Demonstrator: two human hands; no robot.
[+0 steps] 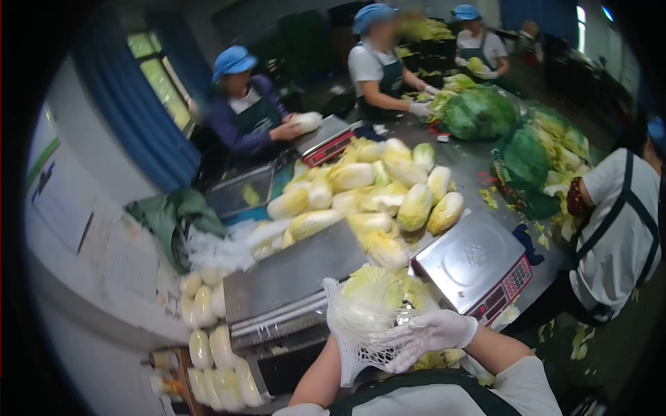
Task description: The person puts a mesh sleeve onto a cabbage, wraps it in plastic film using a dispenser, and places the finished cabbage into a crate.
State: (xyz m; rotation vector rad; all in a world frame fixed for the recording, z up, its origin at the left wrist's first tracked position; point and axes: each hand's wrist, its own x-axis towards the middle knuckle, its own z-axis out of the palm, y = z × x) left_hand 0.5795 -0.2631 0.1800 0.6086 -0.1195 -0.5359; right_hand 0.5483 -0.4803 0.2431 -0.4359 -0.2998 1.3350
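A pale green cabbage (374,288) lies in a white mesh net (364,333) close in front of me. My right hand (436,334), in a white glove, holds the right side of the netted cabbage, its fingers against the mesh. At the net's left edge is my left hand (336,315); white mesh covers it, and its fingers cannot be made out. Loose yellow-green leaves (420,295) lie beside the cabbage. Just beyond my right hand stands a digital scale (472,256) with a bare metal plate.
Beyond the net is a pile of napa cabbages (374,184). A steel wrapping machine (295,267) stands left, near wrapped cabbages (225,381). Green net sacks (482,111) lie farther back. Co-workers stand around the table (465,163), one (617,229) close at right.
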